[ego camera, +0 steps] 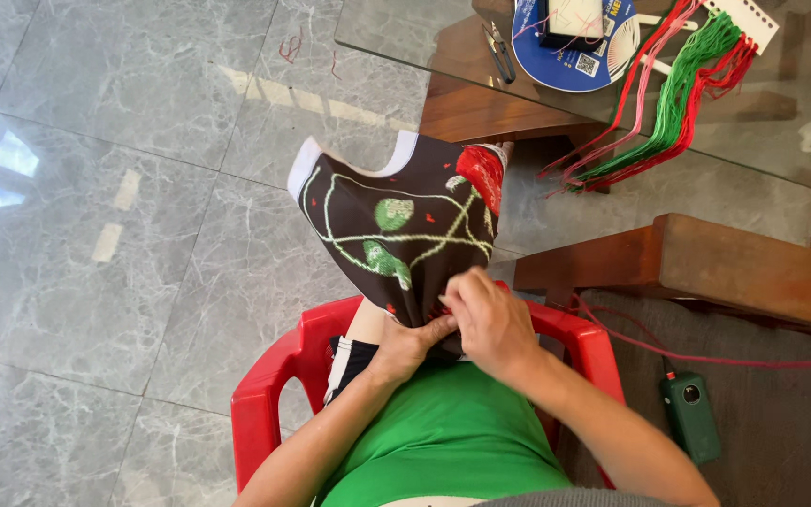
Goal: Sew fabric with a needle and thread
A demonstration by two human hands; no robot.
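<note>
Dark brown cloth [396, 235] with white edge, green leaves, pale stems and 1 red patch stands above the lap; left hand [405, 345] and right hand [488, 324] pinch its lower edge

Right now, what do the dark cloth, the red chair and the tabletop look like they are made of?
Dark cloth: soft woven fabric with stitched green and red designs; it drapes and folds. Red chair: glossy moulded plastic, probably. Tabletop: clear glass; wood shows through.
</note>
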